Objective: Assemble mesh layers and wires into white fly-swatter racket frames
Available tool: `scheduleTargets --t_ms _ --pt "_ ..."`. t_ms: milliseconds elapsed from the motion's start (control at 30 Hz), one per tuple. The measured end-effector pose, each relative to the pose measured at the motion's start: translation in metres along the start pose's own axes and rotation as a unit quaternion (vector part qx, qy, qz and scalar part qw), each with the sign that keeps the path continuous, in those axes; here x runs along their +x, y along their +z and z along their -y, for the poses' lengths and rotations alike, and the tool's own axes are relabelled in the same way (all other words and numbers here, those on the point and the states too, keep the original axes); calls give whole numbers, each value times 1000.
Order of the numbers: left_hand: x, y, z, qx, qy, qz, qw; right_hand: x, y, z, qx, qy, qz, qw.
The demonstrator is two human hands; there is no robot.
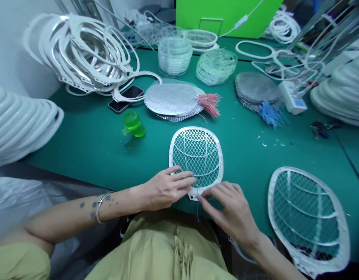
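Note:
A white plastic racket frame (196, 154) with wire mesh inside lies flat on the green table (89, 144) in front of me. My left hand (164, 188) rests on its lower left rim, fingers stretched over the mesh. My right hand (230, 208) is at the frame's bottom neck, fingers pinched on a thin blue wire (197, 208) that hangs down from there.
A stack of finished mesh frames (309, 217) lies at the right. Mesh discs with red wires (179, 100) and blue wires (259, 93) lie farther back. White empty frames (80, 52) pile at the left, beside a phone (125, 99) and a green cup (133, 123).

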State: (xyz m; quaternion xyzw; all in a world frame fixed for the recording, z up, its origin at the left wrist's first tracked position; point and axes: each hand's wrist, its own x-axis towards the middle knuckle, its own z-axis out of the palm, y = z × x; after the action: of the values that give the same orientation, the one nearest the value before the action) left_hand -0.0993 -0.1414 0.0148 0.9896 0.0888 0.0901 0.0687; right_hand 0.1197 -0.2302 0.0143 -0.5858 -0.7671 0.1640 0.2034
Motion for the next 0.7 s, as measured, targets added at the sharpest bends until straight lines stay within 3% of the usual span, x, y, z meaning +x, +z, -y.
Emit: scheduleTargets --t_ms 100,200,400,600,700 --pt "1 -4 2 -21 31 34 999 23 1 -8 16 74 82 994" --pt "4 -8 4 -42 16 83 996 40 0 -11 22 119 179 976" --pt "22 -15 7 -82 -10 159 984 52 2 -7 -34 133 223 965" --pt "14 4 -1 -39 7 99 994 47 5 -2 -44 114 213 969" --pt "0 6 6 -125 -4 83 989 39 2 -5 -34 92 197 975"
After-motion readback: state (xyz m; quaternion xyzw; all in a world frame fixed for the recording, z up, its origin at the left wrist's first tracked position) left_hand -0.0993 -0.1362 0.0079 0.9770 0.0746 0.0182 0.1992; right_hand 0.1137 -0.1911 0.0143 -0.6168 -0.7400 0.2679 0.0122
